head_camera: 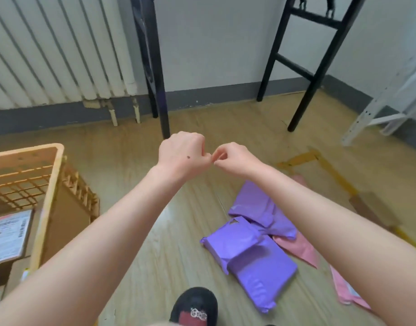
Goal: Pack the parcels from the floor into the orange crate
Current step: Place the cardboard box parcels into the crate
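Both my arms are stretched forward above the floor. My left hand [182, 152] and my right hand [235, 158] meet at the fingertips, fingers curled, holding nothing that I can see. Below them on the wooden floor lie purple parcels [254, 252] and pink parcels [301, 249] in an overlapping heap. The orange crate [49, 184] stands at the left, with a labelled cardboard box [9, 234] inside it.
A white radiator [56, 48] lines the far wall at left. Black frame legs [155, 67] and a black ladder [308, 62] stand ahead. A white metal rack [385, 102] is at right. My black shoe [195, 307] is at the bottom. Flat cardboard [371, 208] lies at right.
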A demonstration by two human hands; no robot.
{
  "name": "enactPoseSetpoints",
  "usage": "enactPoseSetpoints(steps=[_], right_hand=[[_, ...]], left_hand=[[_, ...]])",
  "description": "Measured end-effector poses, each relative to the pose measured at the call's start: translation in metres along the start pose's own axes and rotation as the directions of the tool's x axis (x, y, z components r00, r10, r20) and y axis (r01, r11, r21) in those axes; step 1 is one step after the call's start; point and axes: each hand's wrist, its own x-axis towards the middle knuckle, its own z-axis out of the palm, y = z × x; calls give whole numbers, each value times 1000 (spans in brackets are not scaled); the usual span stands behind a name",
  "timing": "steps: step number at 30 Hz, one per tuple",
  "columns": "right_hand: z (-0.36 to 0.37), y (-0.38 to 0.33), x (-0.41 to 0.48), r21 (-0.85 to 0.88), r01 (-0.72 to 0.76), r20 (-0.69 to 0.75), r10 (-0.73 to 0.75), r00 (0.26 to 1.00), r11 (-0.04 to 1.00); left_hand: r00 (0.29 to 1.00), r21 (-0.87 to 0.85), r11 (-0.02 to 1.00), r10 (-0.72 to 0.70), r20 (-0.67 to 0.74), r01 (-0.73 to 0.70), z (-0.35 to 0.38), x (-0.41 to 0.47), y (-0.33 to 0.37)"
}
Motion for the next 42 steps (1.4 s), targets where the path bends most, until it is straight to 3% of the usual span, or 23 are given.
enactPoseSetpoints(steps=[12, 20, 25, 29, 33, 38, 42], right_hand=[[-27, 141, -22, 34, -210, -116, 213, 970, 977], [-41, 254, -61, 85, -368, -227, 378, 898, 926], [-48, 340, -90, 99, -494, -245, 502, 829, 864], [-54, 403, -102, 91, -563, -288, 563, 774, 821], [-51, 463, -104, 123, -631, -326, 631, 704, 766], [-46, 528, -100, 99, -732, -373, 707, 601, 674], [-44, 577, -96, 90, -824, -310, 802, 511, 560]], left_hand=[[910, 224, 894, 333, 248, -388, 67, 58, 130], [810, 202, 812, 453, 373, -547, 144, 72, 248], [764, 43, 835, 479, 431, -548, 203, 80, 319], [745, -35, 817, 541, 390, -576, 251, 79, 354], [724, -98, 786, 605, 331, -611, 302, 81, 375], [699, -154, 782, 612, 371, -604, 355, 77, 393], [698, -186, 787, 611, 373, -589, 390, 71, 394]])
